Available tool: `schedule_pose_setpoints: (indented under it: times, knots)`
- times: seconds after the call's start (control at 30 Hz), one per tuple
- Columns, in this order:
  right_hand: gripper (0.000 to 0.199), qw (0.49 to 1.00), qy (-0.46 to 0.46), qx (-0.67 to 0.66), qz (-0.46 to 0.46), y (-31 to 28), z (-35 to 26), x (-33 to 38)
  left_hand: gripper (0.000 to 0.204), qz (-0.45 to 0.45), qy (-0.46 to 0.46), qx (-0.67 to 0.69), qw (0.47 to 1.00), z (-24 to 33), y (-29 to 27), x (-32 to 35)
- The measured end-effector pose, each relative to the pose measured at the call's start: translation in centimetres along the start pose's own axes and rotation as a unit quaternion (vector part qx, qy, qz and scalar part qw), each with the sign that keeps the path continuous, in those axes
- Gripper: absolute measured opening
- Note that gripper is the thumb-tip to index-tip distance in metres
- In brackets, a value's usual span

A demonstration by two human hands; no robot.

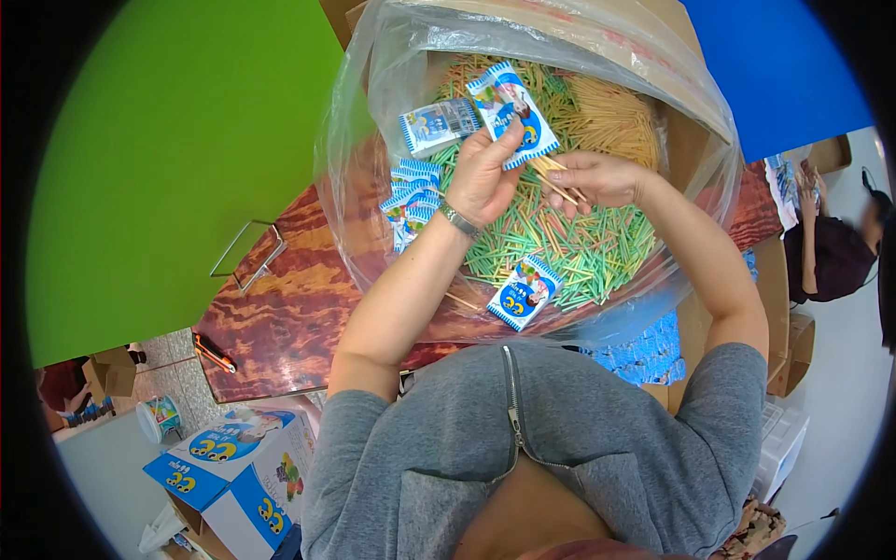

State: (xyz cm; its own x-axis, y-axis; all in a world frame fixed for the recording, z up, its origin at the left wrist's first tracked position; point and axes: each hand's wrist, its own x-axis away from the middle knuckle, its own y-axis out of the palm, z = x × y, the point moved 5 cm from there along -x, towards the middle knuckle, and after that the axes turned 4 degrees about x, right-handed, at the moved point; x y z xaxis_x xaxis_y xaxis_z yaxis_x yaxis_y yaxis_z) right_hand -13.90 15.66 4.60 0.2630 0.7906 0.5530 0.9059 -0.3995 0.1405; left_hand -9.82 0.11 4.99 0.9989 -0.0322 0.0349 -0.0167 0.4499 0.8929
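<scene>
My left hand (485, 177) grips a small blue-and-white snack packet (509, 98) by its lower side, thumb on its front. Close beside it, my right hand (602, 180) has its fingers closed around a few thin tan sticks (562, 187), whose far ends reach the packet's lower edge. Beneath both hands lies a heap of green and pink sticks (597, 247) inside a clear plastic bag (350, 159). Longer tan sticks (616, 121) lie bundled at its far right. More packets rest on the heap: one at far left (434, 128), several overlapping (411, 201), and one near me (525, 294).
The red wood-patterned table (289, 322) carries a bent metal wire stand (250, 254) and an orange utility knife (215, 354). A green panel (187, 168) rises at left, a blue one (793, 75) at right. A printed carton (229, 453) stands lower left. Another person (831, 257) is at far right.
</scene>
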Motion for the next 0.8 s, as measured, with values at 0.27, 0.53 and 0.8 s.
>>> schedule_pose_setpoints:
  times: [0.27, 0.53, 0.8]
  knots:
    - [0.025, 0.997, 0.016, -0.062, 0.036, 3.1, 1.0, -1.4, 0.017, -0.032, -0.016, -0.083, 0.996, -1.0, 0.4, 1.5]
    - [0.021, 0.947, -0.042, 0.265, 0.174, 3.2, -7.6, 4.6, 0.018, 0.067, 0.221, -0.529, 0.816, 4.3, -3.3, 4.9]
    - [0.026, 0.776, -0.077, 0.613, 0.131, 6.4, -12.6, 3.9, 0.022, 0.072, 0.363, -0.678, 0.635, 5.2, -1.7, 7.1]
